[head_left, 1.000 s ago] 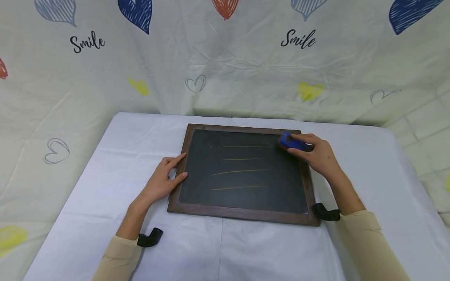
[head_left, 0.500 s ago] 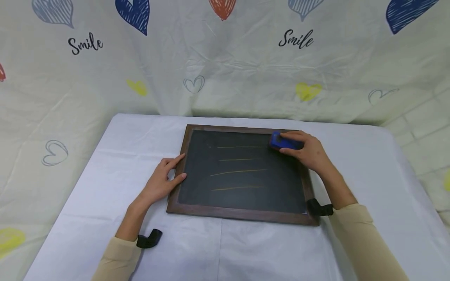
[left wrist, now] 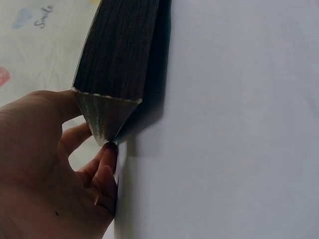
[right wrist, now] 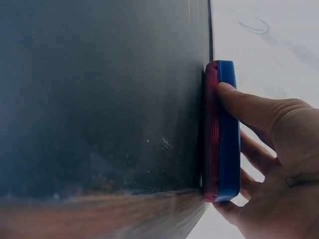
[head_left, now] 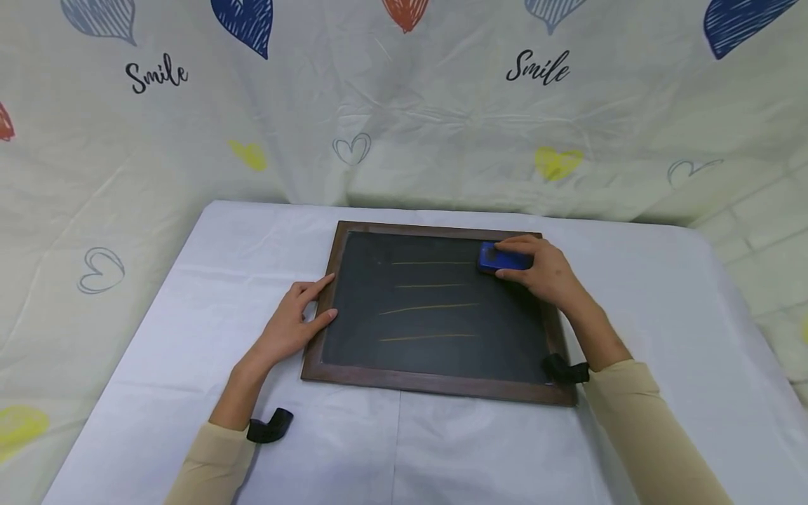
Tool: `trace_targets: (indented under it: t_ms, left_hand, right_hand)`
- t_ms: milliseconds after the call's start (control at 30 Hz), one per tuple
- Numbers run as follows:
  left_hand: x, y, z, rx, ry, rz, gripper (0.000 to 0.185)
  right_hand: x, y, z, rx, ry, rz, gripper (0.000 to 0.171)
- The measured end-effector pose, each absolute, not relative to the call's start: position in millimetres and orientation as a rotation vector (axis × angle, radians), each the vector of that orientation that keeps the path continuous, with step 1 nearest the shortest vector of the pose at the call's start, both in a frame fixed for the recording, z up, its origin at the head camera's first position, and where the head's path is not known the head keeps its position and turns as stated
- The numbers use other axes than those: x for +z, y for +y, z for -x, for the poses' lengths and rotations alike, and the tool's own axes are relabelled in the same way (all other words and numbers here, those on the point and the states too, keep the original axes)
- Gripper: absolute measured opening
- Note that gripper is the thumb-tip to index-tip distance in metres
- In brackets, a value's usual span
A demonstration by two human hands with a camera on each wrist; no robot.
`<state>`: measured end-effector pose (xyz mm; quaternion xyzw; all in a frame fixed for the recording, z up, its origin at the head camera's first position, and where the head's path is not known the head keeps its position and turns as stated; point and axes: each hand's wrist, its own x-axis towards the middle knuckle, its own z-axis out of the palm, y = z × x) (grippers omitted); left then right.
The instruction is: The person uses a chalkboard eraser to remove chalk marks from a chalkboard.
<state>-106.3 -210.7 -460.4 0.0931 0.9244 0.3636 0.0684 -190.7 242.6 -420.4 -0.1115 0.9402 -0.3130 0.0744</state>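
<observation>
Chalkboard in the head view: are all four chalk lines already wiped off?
No, four yellow chalk lines remain on the chalkboard; the blue eraser sits beside the top one.

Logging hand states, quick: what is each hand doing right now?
Left hand: open, fingers resting on the chalkboard frame's left edge.
Right hand: holding the blue eraser against the chalkboard.

The white tablecloth (head_left: 189, 330) lies open left, right and near of the chalkboard (head_left: 435, 351). Far off, the heart-printed backdrop (head_left: 404, 126) closes the table's far edge.
</observation>
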Motion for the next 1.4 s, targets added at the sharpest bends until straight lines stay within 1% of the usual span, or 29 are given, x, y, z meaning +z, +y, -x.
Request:
trace_targets:
  t_ms: [267,433,667,1067,1300,1400]
  left_hand:
    - [-462,-211,106,1.104,2.78,-0.277,0.068]
    - [-463,-212,107,1.102,2.79,-0.289,0.067]
    - [-462,-213,107,1.109,2.781,-0.276,0.067]
    - [-464,-213,109,1.105,2.769,-0.272,0.069]
    - [-465,-213,109,1.109,2.77,-0.273,0.068]
    - [-465,-214,109,1.112,2.771,-0.27,0.068]
  right_hand:
    - [-414,252,186,-0.906,2.862,0.356,0.067]
    - [-411,265,179,-0.821,2.946,0.421,0.062]
    - [-413,266,177,-0.763,2.96,0.437,0.054]
    - [-412,261,185,-0.693,2.875,0.415,0.058]
    - [-408,260,187,-0.626,2.857,0.385,0.066]
    - [-408,257,186,-0.61,2.854,0.38,0.066]
